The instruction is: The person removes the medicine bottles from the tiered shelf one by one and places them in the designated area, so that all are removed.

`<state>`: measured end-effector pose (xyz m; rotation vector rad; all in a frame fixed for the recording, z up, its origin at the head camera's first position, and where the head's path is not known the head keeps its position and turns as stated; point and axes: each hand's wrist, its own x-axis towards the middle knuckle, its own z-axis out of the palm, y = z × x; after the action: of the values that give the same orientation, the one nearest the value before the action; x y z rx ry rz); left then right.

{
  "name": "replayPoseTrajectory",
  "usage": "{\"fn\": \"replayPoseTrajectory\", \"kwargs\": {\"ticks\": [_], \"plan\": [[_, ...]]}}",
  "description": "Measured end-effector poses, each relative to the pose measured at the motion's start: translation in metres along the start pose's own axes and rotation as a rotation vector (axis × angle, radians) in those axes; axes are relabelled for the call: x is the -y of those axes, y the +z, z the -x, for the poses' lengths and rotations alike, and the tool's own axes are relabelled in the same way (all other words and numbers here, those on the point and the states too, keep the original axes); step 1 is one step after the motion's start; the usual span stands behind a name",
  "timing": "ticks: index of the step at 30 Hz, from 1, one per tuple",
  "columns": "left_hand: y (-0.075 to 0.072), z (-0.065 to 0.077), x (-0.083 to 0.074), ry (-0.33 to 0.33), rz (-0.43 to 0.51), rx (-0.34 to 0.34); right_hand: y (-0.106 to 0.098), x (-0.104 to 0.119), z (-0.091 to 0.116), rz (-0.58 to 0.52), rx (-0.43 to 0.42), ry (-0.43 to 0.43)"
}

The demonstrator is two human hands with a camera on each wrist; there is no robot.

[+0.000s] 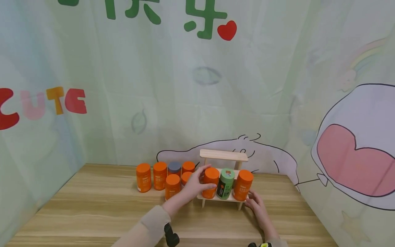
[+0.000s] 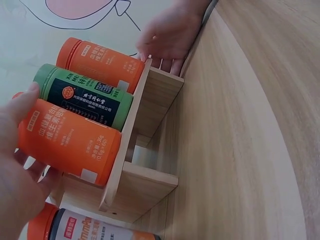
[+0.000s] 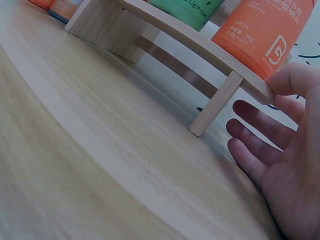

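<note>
A small wooden rack [image 1: 223, 155] stands on the table, with three bottles in a row on its lower board. My left hand [image 1: 195, 182] grips the left orange bottle [image 2: 70, 142], thumb on one side and fingers behind. Beside it stands a green bottle [image 1: 226, 184] with a dark label, then another orange bottle [image 1: 243, 185] at the right end. My right hand [image 3: 295, 145] pinches the right end of the lower board [image 3: 200, 47] between thumb and index finger. Its other fingers extend below the board, next to the rack's leg [image 3: 216, 105].
Left of the rack, several more bottles stand grouped on the wooden table [image 1: 102, 206], mostly orange [image 1: 143, 177], one with a grey-blue lid [image 1: 174, 167]. My left forearm passes in front of this group and partly hides it. A printed cloth [image 1: 172, 85] hangs behind the table.
</note>
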<state>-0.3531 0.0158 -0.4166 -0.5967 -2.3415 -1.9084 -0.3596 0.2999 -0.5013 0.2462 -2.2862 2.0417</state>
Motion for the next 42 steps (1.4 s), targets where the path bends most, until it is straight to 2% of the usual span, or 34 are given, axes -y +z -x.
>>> {"fn": "replayPoseTrajectory", "kwargs": {"ticks": [9, 19, 35, 42], "plan": [[0.0033, 0.0019, 0.0004, 0.008, -0.053, -0.026, 0.0001, -0.0005, -0.0009, 0.008, 0.010, -0.016], [0.0061, 0.0023, -0.0020, 0.005, -0.053, -0.057, 0.0007, 0.0014, 0.0004, 0.024, 0.004, 0.031], [0.0055, 0.0050, -0.0032, 0.026, -0.048, -0.105, 0.0011, 0.0012, -0.0006, 0.013, 0.012, 0.015], [0.0015, 0.0098, -0.0032, 0.010, -0.050, -0.116, 0.0013, 0.0013, 0.0000, 0.020, 0.004, 0.004]]}}
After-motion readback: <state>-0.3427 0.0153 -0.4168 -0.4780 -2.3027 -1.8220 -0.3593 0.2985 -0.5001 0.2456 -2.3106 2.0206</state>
